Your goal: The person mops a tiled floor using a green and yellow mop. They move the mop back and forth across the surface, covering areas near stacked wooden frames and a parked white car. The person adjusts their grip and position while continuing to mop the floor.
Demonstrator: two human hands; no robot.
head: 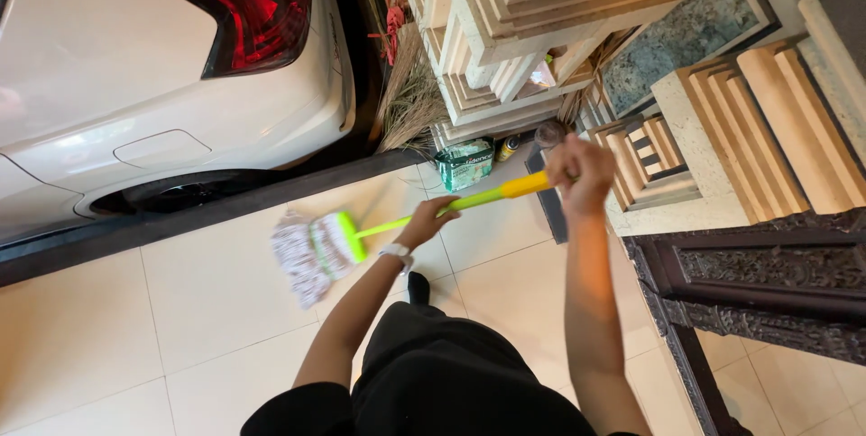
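While both hands grip the lime-green and yellow plastic mop handle (pixel 469 199), left hand (pixel 431 219) low and right hand (pixel 580 172) clenched near the top, its white string mop head (pixel 309 256) rests on the cream floor tiles (pixel 207 301) beside the white car (pixel 171 66); no wet streaks show, so progress is unclear.

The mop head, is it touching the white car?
Apart. The head view shows the mop head on the pale tile floor, with a dark strip plainly between it and the car.
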